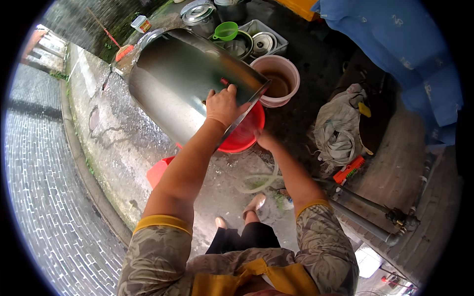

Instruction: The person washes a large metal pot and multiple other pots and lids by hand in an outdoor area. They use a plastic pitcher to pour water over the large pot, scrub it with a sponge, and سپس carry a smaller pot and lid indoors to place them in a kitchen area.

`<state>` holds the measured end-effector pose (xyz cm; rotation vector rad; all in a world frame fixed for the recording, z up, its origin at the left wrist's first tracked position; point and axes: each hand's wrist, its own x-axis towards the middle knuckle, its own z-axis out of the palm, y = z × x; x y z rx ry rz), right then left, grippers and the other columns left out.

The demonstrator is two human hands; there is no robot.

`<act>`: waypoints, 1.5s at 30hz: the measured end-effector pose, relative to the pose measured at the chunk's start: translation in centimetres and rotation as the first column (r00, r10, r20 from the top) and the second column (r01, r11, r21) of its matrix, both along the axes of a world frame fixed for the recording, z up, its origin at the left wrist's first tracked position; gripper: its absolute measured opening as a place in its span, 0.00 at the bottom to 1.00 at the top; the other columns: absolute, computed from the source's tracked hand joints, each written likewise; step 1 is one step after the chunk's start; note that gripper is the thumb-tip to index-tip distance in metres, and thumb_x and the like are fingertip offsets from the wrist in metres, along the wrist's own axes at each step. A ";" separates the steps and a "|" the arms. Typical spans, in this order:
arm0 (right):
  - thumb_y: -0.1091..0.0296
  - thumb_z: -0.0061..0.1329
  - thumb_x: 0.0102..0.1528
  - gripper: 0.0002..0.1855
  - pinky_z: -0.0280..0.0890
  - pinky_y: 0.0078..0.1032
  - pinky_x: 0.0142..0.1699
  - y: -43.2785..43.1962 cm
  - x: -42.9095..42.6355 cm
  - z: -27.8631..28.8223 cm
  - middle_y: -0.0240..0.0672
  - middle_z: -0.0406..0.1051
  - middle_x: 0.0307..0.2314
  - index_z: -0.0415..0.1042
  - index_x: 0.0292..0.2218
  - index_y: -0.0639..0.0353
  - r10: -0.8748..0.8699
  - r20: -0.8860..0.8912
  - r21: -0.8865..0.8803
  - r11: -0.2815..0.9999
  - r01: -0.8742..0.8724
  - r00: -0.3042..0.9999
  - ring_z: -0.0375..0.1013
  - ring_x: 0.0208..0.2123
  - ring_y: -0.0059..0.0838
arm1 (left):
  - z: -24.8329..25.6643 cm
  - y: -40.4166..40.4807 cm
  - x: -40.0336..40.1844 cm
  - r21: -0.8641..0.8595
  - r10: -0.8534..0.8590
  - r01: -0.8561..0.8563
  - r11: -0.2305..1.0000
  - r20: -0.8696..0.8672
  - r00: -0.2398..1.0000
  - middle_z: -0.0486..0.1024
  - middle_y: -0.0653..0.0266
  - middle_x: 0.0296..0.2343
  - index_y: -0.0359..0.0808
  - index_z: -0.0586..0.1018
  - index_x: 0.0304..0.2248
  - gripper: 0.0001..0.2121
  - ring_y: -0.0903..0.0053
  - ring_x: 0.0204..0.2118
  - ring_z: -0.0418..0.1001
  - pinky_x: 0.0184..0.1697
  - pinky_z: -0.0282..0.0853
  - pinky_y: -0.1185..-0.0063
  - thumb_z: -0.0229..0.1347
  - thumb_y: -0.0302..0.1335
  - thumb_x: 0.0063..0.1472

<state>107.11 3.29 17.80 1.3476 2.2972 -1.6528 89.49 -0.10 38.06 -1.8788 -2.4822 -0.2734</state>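
A large, curved metal vessel, shiny and tilted, lies over a red plastic basin. My left hand rests on its outer side near the lower right rim, fingers spread beside a small red part. At the basin's right edge is my right hand, blurred; whether it holds anything cannot be told. A clear hose loops on the ground below that hand. Just right of the metal vessel stands a pink bucket with brownish liquid inside.
Lidded metal pots, a grey crate and a green funnel are beyond the vessel. To the right are a cloth sack, an orange brush and pipes. A broom stands upper left.
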 end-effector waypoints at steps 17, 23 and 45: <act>0.63 0.40 0.58 0.10 0.65 0.38 0.32 -6.3 -6.4 3.0 0.45 0.71 0.24 0.66 0.30 0.59 -0.233 -0.502 0.246 0.885 0.396 0.833 0.71 0.28 0.50 | 0.5 0.1 0.4 -0.029 0.039 -0.040 0.999 -0.004 0.999 0.76 0.56 0.26 0.36 0.71 0.36 0.30 0.63 0.31 0.76 0.48 0.63 0.66 0.57 0.55 0.44; 0.62 0.41 0.55 0.12 0.66 0.41 0.38 -0.8 -9.1 3.9 0.49 0.72 0.32 0.71 0.35 0.59 -0.072 -0.289 0.266 0.952 0.153 0.954 0.71 0.36 0.51 | 0.3 -0.1 0.4 0.003 0.041 -0.041 0.999 0.007 0.999 0.76 0.57 0.26 0.36 0.70 0.35 0.30 0.63 0.32 0.76 0.48 0.64 0.67 0.57 0.55 0.44; 0.59 0.39 0.58 0.13 0.64 0.44 0.33 -10.7 4.9 0.6 0.51 0.71 0.26 0.68 0.36 0.58 -0.001 -0.198 0.166 0.986 0.034 0.980 0.70 0.30 0.54 | 0.6 -0.5 0.2 -0.014 0.064 -0.063 0.998 0.080 0.995 0.76 0.58 0.27 0.38 0.70 0.40 0.28 0.64 0.34 0.75 0.53 0.60 0.64 0.58 0.51 0.46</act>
